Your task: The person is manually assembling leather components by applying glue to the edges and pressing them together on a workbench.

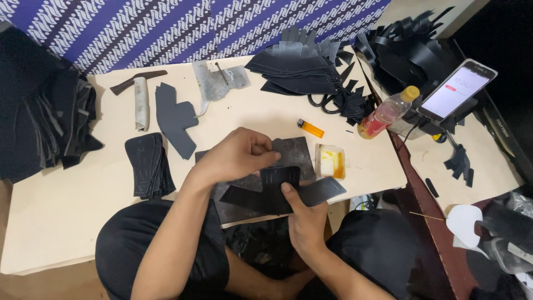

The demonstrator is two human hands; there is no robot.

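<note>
My left hand (236, 155) pinches the top edge of a small black cut piece (279, 176). This piece lies over a long black shaped leather piece (325, 190), and my right hand (302, 219) presses both down with its thumb. Both pieces rest on a dark grey work slab (297, 150) at the front edge of the low pale board (66, 205). A small square tub of yellow glue (331, 161) stands just to the right of the slab.
An orange lighter (310, 128), black scissors (333, 103), a bottle with a yellow cap (387, 113) and a propped phone (456, 90) lie to the right. Stacks of black cut pieces (149, 165) sit on the left and at the back (294, 69). A hammer (140, 91) lies at back left.
</note>
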